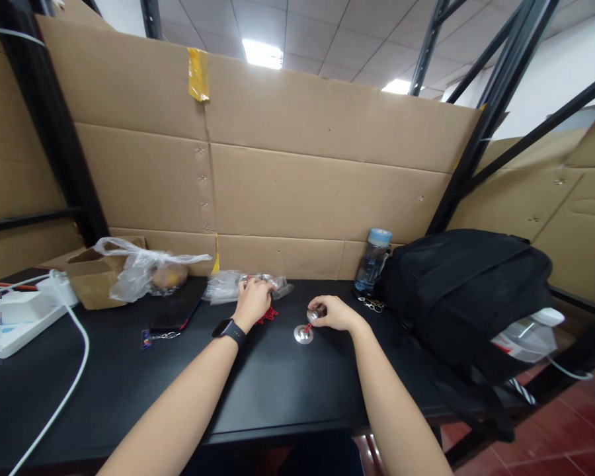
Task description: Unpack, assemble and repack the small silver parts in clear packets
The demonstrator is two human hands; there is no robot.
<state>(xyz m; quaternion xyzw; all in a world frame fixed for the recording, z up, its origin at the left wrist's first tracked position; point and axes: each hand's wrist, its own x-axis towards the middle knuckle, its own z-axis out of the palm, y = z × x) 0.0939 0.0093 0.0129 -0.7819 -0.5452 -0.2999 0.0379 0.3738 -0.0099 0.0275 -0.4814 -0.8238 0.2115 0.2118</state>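
My right hand point(336, 313) pinches a small metal cymbal point(314, 317) by its edge, thumb and fingers closed on it just above the table. Right below it, a second shiny cymbal point(303, 336) lies on the black tabletop, with a bit of red cord at its middle. My left hand point(254, 302), with a dark watch on the wrist, reaches over clear plastic bags point(223, 288); its fingers are apart and rest on the plastic. Beside that palm lies a tangle of red cord point(268, 316). The left fingertips are partly hidden by the hand.
Left stand a white power strip point(22, 324), a cardboard box point(94, 281), a knotted plastic bag point(151, 274) and a dark pouch point(176, 311). Right are a blue-lidded bottle point(371, 261), a black backpack point(466, 291) and a clear jug point(530, 337). Cardboard point(302, 185) walls the back.
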